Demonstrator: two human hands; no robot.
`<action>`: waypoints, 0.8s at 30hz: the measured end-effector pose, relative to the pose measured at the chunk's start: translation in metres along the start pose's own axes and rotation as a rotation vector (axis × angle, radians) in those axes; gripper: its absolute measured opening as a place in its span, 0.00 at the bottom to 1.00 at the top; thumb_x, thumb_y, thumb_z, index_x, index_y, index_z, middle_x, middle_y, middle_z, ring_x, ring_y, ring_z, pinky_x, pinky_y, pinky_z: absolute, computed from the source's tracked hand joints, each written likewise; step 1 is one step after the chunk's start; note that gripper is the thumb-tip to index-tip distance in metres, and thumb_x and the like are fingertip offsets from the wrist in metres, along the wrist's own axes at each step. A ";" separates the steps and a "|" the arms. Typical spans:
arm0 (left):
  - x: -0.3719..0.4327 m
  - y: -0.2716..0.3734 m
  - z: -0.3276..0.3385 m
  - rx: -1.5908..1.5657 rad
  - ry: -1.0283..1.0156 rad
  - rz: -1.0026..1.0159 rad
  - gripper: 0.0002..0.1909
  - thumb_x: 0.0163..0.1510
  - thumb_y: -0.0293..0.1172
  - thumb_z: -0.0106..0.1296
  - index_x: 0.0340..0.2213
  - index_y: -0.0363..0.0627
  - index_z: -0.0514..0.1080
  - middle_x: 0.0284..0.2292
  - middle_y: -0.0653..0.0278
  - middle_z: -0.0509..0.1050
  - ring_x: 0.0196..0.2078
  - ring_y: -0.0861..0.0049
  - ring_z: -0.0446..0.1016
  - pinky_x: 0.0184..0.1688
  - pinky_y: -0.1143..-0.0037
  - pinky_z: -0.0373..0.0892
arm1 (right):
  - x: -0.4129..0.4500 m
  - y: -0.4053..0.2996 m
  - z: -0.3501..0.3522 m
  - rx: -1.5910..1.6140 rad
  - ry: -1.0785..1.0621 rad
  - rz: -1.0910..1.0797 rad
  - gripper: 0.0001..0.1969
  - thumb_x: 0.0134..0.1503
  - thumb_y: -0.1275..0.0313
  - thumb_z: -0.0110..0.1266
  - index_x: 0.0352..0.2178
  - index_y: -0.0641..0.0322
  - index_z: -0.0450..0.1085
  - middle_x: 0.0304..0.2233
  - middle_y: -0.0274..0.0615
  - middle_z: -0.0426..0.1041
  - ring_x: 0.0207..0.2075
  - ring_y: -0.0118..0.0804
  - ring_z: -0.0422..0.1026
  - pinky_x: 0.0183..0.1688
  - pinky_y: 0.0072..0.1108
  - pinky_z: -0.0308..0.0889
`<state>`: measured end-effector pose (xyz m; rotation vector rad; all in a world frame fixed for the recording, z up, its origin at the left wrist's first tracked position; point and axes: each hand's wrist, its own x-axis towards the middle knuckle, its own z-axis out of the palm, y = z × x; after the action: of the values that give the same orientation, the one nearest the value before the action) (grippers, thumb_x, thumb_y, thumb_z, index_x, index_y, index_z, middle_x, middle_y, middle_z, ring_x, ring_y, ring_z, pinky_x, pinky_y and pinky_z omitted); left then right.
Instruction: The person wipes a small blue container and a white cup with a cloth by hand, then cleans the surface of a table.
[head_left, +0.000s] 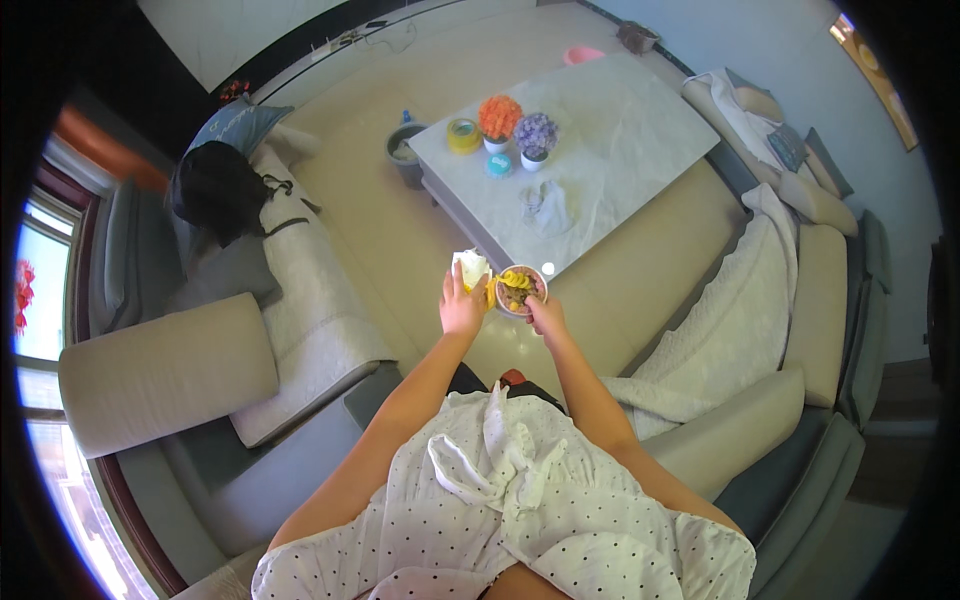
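Both of my hands are held out in front of my body, near the closest corner of the coffee table. My left hand (463, 306) grips a small white packet or carton (471, 267) with some yellow on it; its exact kind is not clear. Between the hands, a curled yellow piece (491, 292) hangs at the rim of a round white tub. My right hand (547, 316) holds that tub (520, 291) from its right side, thumb over the rim. Inside the tub lie pinkish and brown bits with a yellow coil on top.
The marble-look coffee table (630, 135) bears orange flowers (499, 116), purple flowers (536, 135), a tape roll (464, 136), a teal round item (498, 166) and a crumpled cloth or bag (547, 208). A grey bin (405, 154) stands left of it. Sofas flank both sides.
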<state>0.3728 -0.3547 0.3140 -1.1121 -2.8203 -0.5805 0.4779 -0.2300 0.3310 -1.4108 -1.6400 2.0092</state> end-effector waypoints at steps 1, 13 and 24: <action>0.009 -0.001 0.001 -0.006 -0.010 -0.004 0.21 0.42 0.34 0.50 0.42 0.67 0.67 0.54 0.57 0.48 0.54 0.55 0.52 0.42 0.60 0.64 | 0.008 -0.004 0.001 -0.009 0.014 0.012 0.08 0.43 0.69 0.47 0.18 0.63 0.64 0.10 0.37 0.62 0.07 0.22 0.54 0.08 0.15 0.46; 0.149 -0.050 0.027 -0.006 -0.161 0.166 0.22 0.43 0.36 0.51 0.43 0.71 0.66 0.55 0.60 0.45 0.55 0.57 0.50 0.43 0.62 0.64 | 0.112 -0.044 0.049 0.057 0.164 0.002 0.07 0.42 0.69 0.46 0.18 0.61 0.63 0.10 0.35 0.62 0.07 0.23 0.56 0.08 0.15 0.47; 0.264 -0.089 0.044 -0.038 -0.425 0.383 0.20 0.46 0.37 0.47 0.44 0.70 0.64 0.56 0.61 0.44 0.57 0.60 0.45 0.46 0.61 0.61 | 0.191 -0.064 0.091 0.049 0.302 0.085 0.11 0.43 0.67 0.48 0.23 0.65 0.67 0.12 0.35 0.66 0.10 0.25 0.61 0.12 0.16 0.55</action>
<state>0.1219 -0.2270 0.2936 -1.9235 -2.7934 -0.4032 0.2834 -0.1412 0.2754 -1.6939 -1.4152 1.7578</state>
